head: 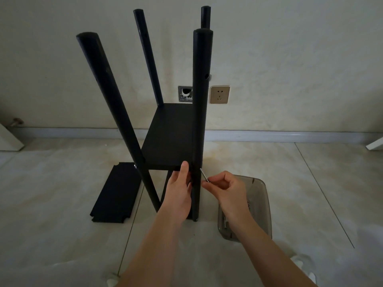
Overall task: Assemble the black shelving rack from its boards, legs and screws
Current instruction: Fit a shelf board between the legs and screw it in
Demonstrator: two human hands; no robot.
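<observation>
The black rack stands on the floor with several round legs pointing up and one black board (170, 137) fixed between them. My left hand (179, 187) grips the board's front edge beside the near right leg (200, 112), thumb on top. My right hand (224, 186) pinches a thin silver screw or key (204, 175), its tip at the right side of that leg at board height. The near left leg (112, 100) leans outward. A second black board (116, 193) lies flat on the floor to the left.
A clear grey plastic tray (261, 204) holding small hardware sits on the floor under my right wrist. Behind the rack the wall carries a socket (220, 94) and an open box (185, 94). White furniture edges show at far left and far right.
</observation>
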